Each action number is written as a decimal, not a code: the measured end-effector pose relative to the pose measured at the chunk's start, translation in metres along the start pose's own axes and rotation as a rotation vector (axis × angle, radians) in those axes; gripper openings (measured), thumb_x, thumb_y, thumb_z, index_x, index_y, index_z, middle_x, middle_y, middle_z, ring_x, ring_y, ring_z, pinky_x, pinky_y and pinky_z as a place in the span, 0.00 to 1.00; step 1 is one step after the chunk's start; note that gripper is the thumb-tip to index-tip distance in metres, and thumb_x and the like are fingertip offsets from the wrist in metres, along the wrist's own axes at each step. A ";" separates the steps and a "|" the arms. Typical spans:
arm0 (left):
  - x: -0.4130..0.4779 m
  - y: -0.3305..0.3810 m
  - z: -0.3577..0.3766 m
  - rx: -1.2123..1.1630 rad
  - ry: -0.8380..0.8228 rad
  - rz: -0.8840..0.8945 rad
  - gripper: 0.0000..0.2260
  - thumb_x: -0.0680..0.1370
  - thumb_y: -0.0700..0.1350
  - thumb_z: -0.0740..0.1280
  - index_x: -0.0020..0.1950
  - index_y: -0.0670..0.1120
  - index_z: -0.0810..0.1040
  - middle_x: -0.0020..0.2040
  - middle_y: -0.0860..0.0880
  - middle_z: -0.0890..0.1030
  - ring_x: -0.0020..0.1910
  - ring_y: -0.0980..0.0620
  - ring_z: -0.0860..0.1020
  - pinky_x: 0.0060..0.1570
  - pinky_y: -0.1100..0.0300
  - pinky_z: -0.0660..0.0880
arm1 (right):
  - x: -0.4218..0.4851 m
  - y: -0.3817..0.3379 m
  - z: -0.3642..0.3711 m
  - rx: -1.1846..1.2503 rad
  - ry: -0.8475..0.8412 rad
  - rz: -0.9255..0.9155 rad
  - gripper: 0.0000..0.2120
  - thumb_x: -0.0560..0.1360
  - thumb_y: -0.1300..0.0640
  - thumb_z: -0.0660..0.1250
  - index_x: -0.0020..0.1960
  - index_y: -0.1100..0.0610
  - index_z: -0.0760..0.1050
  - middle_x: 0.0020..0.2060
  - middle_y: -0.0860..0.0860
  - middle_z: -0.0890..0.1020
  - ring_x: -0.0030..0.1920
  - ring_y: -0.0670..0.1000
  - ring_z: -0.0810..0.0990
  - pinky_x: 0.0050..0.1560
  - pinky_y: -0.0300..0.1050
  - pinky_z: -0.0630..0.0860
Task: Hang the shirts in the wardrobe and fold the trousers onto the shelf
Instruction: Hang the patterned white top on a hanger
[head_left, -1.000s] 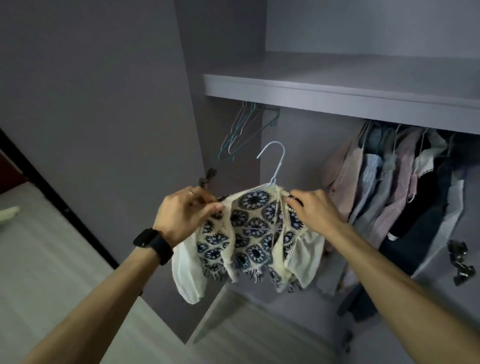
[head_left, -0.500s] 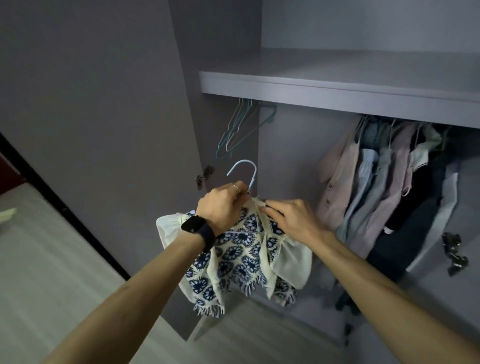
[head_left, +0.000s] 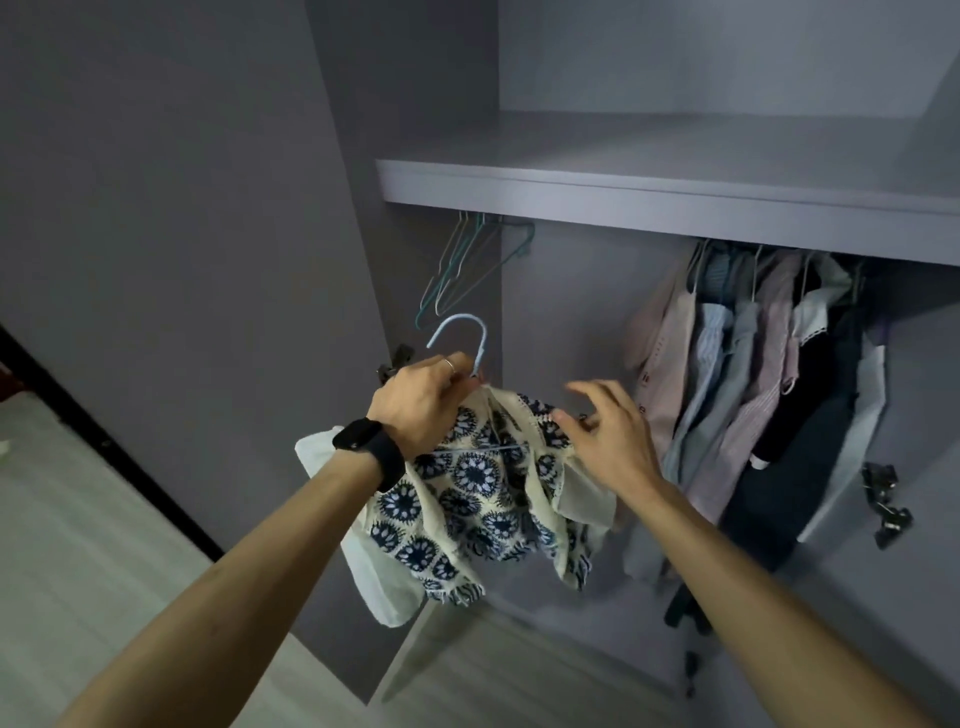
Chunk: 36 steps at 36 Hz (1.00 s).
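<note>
Watch (head_left: 368, 446): black, on the left wrist.
Left hand (head_left: 422, 404): fingers curled round the hanger's neck, just under the hook, holding it up before the open wardrobe.
Hanger (head_left: 484, 343): pale blue, carrying the shirt.
Spare hangers (head_left: 467, 260): bare, on the rail under the shelf.
Shirt (head_left: 467, 473): cream with navy medallions, draped on the hanger, not yet on the rail.
Right hand (head_left: 608, 439): fingers spread and loosely bent, tips touching the shirt's shoulder.
Shelf (head_left: 675, 208): above the rail.
Clothes (head_left: 753, 389): hung at right.

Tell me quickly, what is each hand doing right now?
Left hand: closed, gripping the neck of the blue hanger that carries the patterned shirt.
Right hand: open, fingers spread, thumb touching the shirt's shoulder.
</note>
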<state>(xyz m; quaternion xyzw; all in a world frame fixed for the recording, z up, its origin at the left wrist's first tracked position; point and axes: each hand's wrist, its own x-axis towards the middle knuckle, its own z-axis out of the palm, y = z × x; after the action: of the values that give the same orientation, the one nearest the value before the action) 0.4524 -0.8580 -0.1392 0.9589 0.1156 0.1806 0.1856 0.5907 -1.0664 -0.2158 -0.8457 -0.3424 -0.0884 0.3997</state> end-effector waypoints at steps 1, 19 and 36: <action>0.000 -0.003 -0.002 -0.011 0.005 -0.023 0.09 0.84 0.52 0.60 0.45 0.56 0.67 0.40 0.54 0.75 0.40 0.48 0.74 0.34 0.53 0.71 | -0.002 0.006 -0.001 -0.005 -0.002 0.013 0.17 0.78 0.51 0.72 0.64 0.55 0.79 0.56 0.47 0.76 0.45 0.49 0.81 0.47 0.36 0.72; -0.009 -0.005 0.000 0.040 -0.166 0.009 0.06 0.84 0.53 0.60 0.50 0.54 0.73 0.38 0.54 0.76 0.40 0.47 0.76 0.39 0.49 0.76 | 0.037 0.008 -0.001 -0.039 -0.279 -0.092 0.07 0.80 0.55 0.68 0.52 0.55 0.84 0.49 0.49 0.85 0.50 0.47 0.81 0.50 0.42 0.73; -0.005 -0.015 0.009 -0.038 0.016 -0.115 0.04 0.83 0.51 0.61 0.49 0.57 0.71 0.35 0.57 0.75 0.37 0.47 0.76 0.35 0.53 0.72 | 0.014 0.000 0.024 -0.100 -0.212 -0.149 0.06 0.80 0.55 0.69 0.51 0.56 0.83 0.45 0.49 0.85 0.43 0.51 0.82 0.49 0.53 0.80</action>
<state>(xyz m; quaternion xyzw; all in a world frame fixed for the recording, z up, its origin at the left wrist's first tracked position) 0.4487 -0.8488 -0.1541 0.9456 0.1685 0.1794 0.2129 0.5988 -1.0415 -0.2259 -0.8414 -0.4398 -0.0448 0.3110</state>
